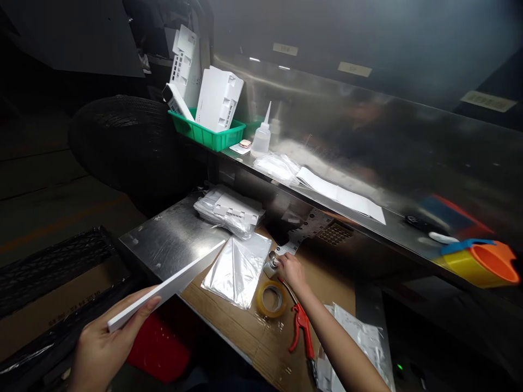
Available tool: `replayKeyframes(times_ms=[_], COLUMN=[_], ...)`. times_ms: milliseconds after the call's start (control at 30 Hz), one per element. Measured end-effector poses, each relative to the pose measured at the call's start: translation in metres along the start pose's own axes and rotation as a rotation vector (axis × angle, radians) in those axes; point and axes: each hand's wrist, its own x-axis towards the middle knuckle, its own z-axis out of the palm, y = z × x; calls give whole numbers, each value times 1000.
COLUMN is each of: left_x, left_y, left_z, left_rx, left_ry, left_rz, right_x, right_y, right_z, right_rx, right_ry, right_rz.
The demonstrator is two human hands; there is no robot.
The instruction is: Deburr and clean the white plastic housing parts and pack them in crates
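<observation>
My left hand (108,337) grips the near end of a thin white panel (180,277), held on edge and slanting up over the table's left side. At the table's middle, my right hand (291,269) has its fingers closed at a small container with a round metal top (272,264). Something white shows at the fingertips, too small to name. Just below lies a roll of tape (271,299). A red air blow gun (301,326) lies beside my right forearm. Flat clear plastic bags (241,269) are left of the container.
Bagged white parts (231,209) lie at the table's back. The shelf holds a green bin (212,136) with white housings, a squeeze bottle (261,139), folded paper (341,193) and a yellow-orange holder (482,261). More plastic bags (355,343) lie at right; a red container (159,348) stands below.
</observation>
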Motion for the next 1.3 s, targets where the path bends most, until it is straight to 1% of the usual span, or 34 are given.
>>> replayKeyframes(times_ms=[100,267,433,500,567,600,667,733,800,833,867,900,933,1000,1133,1267,1300], left_x=[0,-5,-4,-5,-7,-8,-10,-13,-16,-17,-19,-20,-22,-24,-28,-31,-31], left_y=[9,13,30,37,42,44,49,53,57,59,61,63,65,69,75,77,77], left_z=[9,26,44,49,54,56,61,67,73,77,80,83,85,90,96,97,97], left_rx=[-28,-60,-82,-82,-87,-90,-88,-78,-73,-72,-71,-69,-67,-60,-54,-22,-17], left_ry=[-102,-109,-154,-148,-138,-135,-136,-142,-144,-152,-166,-181,-194,-203,-185,-186,-182], left_rz=[52,192,301,337,360,368,387,413,440,454,472,491,508,539,573,582,592], right_x=[1,1,-1,-1,-4,-9,-26,-54,-86,-101,-114,-124,-130,-135,-139,-147,-148], right_y=[0,-2,-5,-7,-13,-18,-36,-64,-99,-116,-131,-144,-153,-162,-157,-153,-152], right_z=[5,6,10,8,-2,-10,-33,-63,-94,-108,-120,-128,-134,-138,-133,-135,-136], right_rx=[-66,-112,-53,2,77,122,223,337,469,651,778,843,880,860,814,809,804], right_ry=[-28,-40,-7,24,71,103,183,271,345,407,434,472,499,542,592,556,562], right_rz=[-10,-44,-47,-31,-9,1,3,-40,-155,-284,-404,-478,-537,-560,-500,-598,-597])
